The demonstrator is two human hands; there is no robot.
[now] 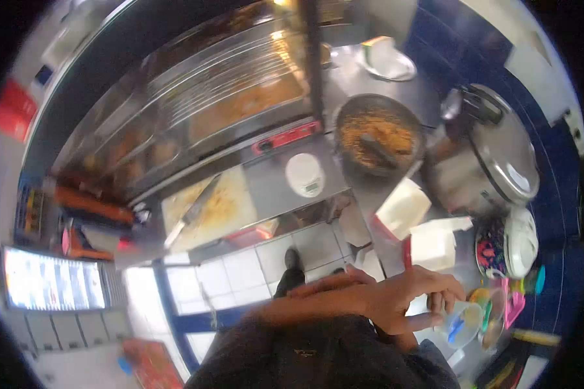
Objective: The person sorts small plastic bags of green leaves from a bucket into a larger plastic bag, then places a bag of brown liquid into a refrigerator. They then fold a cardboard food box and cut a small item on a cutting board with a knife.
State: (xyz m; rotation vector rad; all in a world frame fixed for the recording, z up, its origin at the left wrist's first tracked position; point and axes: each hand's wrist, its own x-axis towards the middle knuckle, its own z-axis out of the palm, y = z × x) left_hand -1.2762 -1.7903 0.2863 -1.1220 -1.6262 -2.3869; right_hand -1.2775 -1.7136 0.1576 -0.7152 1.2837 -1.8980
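My left arm reaches across to the right, over my right arm. The fingers of my left hand [425, 295] are curled and closed at the near rim of a clear plastic tub [467, 318] with a blue utensil [457, 329] in it. My right hand [331, 284] lies partly hidden beneath my left forearm. Its fingers look stretched out to the left, blurred, with nothing visible in them. Beyond my left hand are two open white takeaway boxes, one upper left [403, 206] and one nearer [433, 247].
A pan of orange-brown food [376, 133] and a large steel pot [493, 155] stand behind the boxes. A white kitchen scale [304, 174] and a knife [194, 207] on a stained cutting board [233, 201] are on the left counter. A flowered pot [492, 246] is at right.
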